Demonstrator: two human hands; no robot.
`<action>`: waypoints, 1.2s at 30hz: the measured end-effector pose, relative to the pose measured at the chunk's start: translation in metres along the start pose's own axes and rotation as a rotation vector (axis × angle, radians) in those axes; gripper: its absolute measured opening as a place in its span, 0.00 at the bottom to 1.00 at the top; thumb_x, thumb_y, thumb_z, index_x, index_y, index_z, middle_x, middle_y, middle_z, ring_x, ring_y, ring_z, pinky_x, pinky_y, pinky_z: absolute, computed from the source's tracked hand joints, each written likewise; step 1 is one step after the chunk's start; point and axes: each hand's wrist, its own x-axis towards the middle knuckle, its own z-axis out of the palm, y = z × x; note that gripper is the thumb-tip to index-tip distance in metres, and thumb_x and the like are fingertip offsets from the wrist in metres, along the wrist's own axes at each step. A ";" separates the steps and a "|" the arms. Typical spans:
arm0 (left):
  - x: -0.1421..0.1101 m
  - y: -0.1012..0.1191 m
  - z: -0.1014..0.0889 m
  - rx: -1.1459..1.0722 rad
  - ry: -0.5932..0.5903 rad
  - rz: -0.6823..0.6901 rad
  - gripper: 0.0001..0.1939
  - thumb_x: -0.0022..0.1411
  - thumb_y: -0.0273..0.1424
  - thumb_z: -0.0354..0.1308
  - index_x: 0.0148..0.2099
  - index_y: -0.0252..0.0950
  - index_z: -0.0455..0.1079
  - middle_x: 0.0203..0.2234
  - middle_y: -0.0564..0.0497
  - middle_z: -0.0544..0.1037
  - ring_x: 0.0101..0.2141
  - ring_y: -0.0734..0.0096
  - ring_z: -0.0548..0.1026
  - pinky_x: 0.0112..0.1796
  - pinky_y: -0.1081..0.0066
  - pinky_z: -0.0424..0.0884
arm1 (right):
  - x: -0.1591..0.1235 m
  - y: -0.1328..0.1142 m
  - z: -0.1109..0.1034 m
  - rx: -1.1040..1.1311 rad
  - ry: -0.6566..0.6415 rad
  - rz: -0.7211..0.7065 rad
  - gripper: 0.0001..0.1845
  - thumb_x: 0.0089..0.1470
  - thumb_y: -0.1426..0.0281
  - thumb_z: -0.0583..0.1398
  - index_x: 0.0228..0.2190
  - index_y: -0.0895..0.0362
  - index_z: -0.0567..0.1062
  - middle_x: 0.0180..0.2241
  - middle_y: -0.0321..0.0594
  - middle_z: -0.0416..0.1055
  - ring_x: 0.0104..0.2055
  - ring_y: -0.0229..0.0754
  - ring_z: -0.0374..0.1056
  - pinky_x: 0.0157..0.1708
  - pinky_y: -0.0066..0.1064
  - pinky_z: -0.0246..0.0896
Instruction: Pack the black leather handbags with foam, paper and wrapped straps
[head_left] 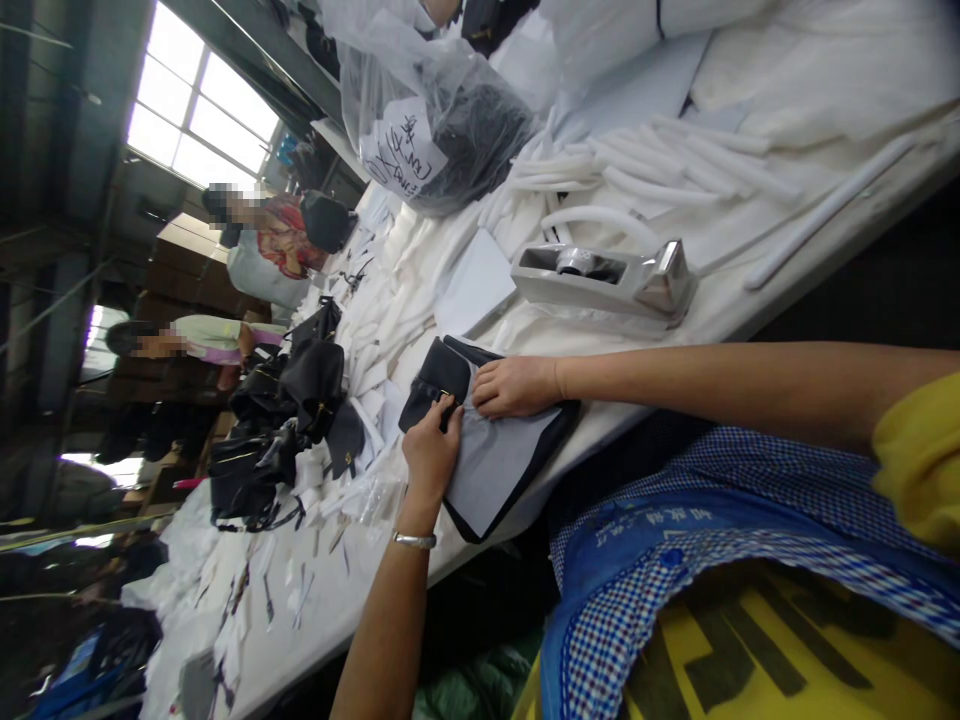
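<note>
A black handbag with a flap and a small gold buckle lies at the table's near edge. Over its body is spread a thin white sheet, wrinkled near my fingers. My left hand, a silver bracelet at its wrist, has thumb and fingers pinched on the bag's flap at the buckle. From the other side, my right hand rests on the sheet beside the flap, its fingers curled together and pressing into it. The fingertips are partly hidden.
Beyond the bag stand a grey tape dispenser and white foam strips. A clear plastic bag with dark contents sits farther off. Several black bags are heaped on the table. Two people work across it.
</note>
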 end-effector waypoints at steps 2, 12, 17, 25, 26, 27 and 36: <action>-0.001 0.002 0.002 0.004 0.010 -0.017 0.16 0.64 0.38 0.59 0.53 0.41 0.76 0.44 0.43 0.82 0.42 0.53 0.81 0.44 0.59 0.74 | 0.000 0.001 0.001 0.015 -0.014 0.006 0.11 0.64 0.69 0.54 0.36 0.56 0.77 0.41 0.42 0.76 0.46 0.45 0.68 0.50 0.39 0.58; -0.001 0.000 -0.012 -0.067 -0.067 0.004 0.17 0.61 0.37 0.61 0.53 0.44 0.75 0.47 0.48 0.81 0.44 0.53 0.80 0.45 0.60 0.75 | 0.004 0.001 -0.006 0.070 -0.055 0.020 0.10 0.63 0.70 0.56 0.35 0.57 0.78 0.40 0.42 0.77 0.45 0.44 0.69 0.51 0.37 0.57; 0.006 -0.005 -0.022 -0.166 -0.103 -0.003 0.13 0.62 0.36 0.61 0.49 0.43 0.76 0.45 0.50 0.82 0.44 0.59 0.80 0.47 0.63 0.73 | 0.017 -0.020 -0.026 0.029 -0.090 0.182 0.17 0.64 0.63 0.56 0.31 0.59 0.79 0.36 0.42 0.78 0.42 0.44 0.71 0.57 0.41 0.51; 0.011 -0.012 -0.025 -0.389 -0.146 -0.136 0.13 0.60 0.40 0.62 0.44 0.39 0.78 0.44 0.48 0.82 0.46 0.59 0.79 0.50 0.63 0.72 | 0.006 -0.060 -0.010 -0.029 -0.005 0.363 0.18 0.59 0.59 0.61 0.39 0.63 0.79 0.47 0.50 0.75 0.54 0.55 0.67 0.61 0.48 0.47; 0.012 -0.013 -0.026 -0.426 -0.152 -0.164 0.15 0.60 0.40 0.62 0.45 0.38 0.78 0.44 0.47 0.82 0.46 0.58 0.79 0.49 0.63 0.72 | 0.004 -0.061 -0.007 -0.021 -0.017 0.362 0.18 0.59 0.60 0.61 0.40 0.63 0.78 0.48 0.50 0.75 0.55 0.55 0.66 0.62 0.48 0.46; 0.013 -0.013 -0.026 -0.463 -0.158 -0.192 0.16 0.60 0.41 0.62 0.46 0.37 0.77 0.44 0.46 0.82 0.45 0.58 0.79 0.49 0.63 0.73 | 0.002 -0.060 -0.005 -0.017 -0.023 0.361 0.17 0.59 0.61 0.61 0.41 0.63 0.78 0.48 0.50 0.75 0.56 0.55 0.65 0.62 0.48 0.45; 0.023 -0.011 -0.030 -0.728 -0.140 -0.408 0.22 0.52 0.43 0.67 0.45 0.33 0.78 0.42 0.45 0.83 0.44 0.61 0.78 0.49 0.64 0.72 | -0.004 -0.059 -0.004 -0.028 0.009 0.359 0.14 0.59 0.62 0.61 0.41 0.59 0.78 0.49 0.46 0.74 0.58 0.52 0.64 0.63 0.45 0.46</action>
